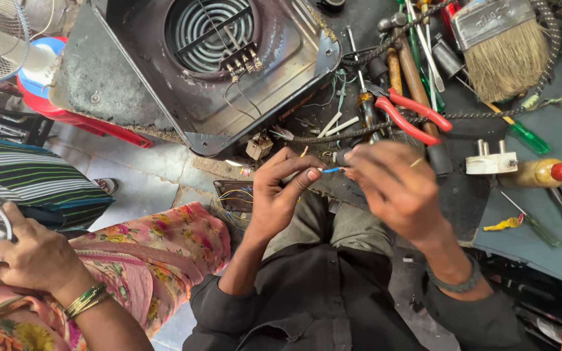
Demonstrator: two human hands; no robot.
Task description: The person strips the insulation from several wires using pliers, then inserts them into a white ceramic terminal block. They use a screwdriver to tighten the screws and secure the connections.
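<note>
Pinching a thin blue wire [332, 169] between L hand [280, 195] and R hand [395, 188], both closed on it near centre, just near of the open appliance [190, 71]; step judged wire prep, w/ red pliers [411, 114] far-right likely needed.

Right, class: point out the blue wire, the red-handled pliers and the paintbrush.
blue wire [332, 169], head view, middle of its bare stretch.
red-handled pliers [411, 114], head view, on a red handle.
paintbrush [507, 58], head view, on its bristles.

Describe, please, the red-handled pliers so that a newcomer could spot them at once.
Start at the wide paintbrush at the top right of the bench. Lower left of it, among screwdrivers, lie the pliers, just above the right hand. Their two curved red handles are the brightest tool grips nearby.
</note>
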